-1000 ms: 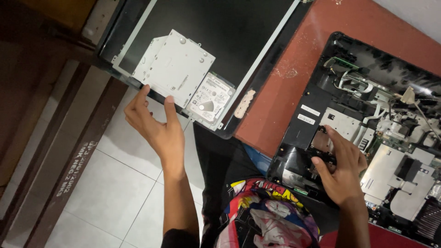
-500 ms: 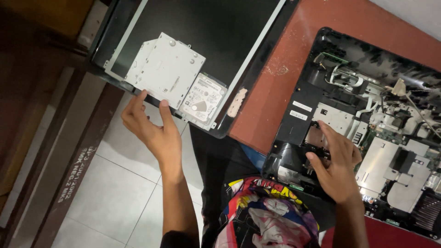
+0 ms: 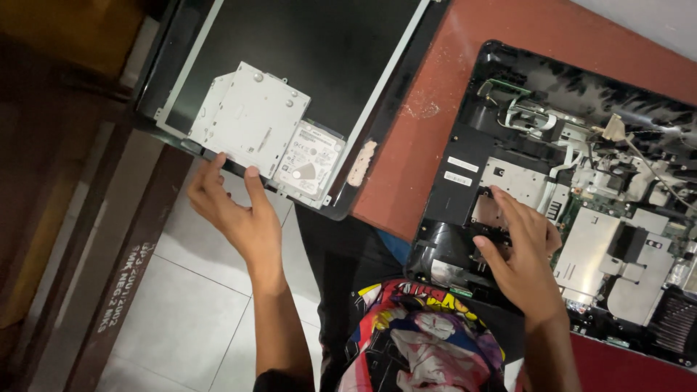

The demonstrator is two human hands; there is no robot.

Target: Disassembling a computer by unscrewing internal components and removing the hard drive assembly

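My left hand (image 3: 236, 213) is spread open under the near edge of a flat grey metal drive (image 3: 250, 120), fingertips touching its rim. A smaller silver hard disk (image 3: 308, 160) lies right beside that drive. Both rest on a dark screen panel (image 3: 319, 51) that juts past the table edge. My right hand (image 3: 519, 254) rests with fingers apart on the opened black computer chassis (image 3: 465, 167), over a metal bracket near its lower left corner. It holds nothing.
The red-brown table (image 3: 435, 109) carries the chassis, whose circuit boards, cables and metal shields (image 3: 602, 247) are exposed. White floor tiles (image 3: 189, 305) and a dark wooden frame (image 3: 123, 261) lie below at left. My patterned shirt (image 3: 414, 341) fills the bottom centre.
The view has shifted slightly, so everything sits a bit further left. My left hand stays at the drive's edge and my right hand stays on the chassis.
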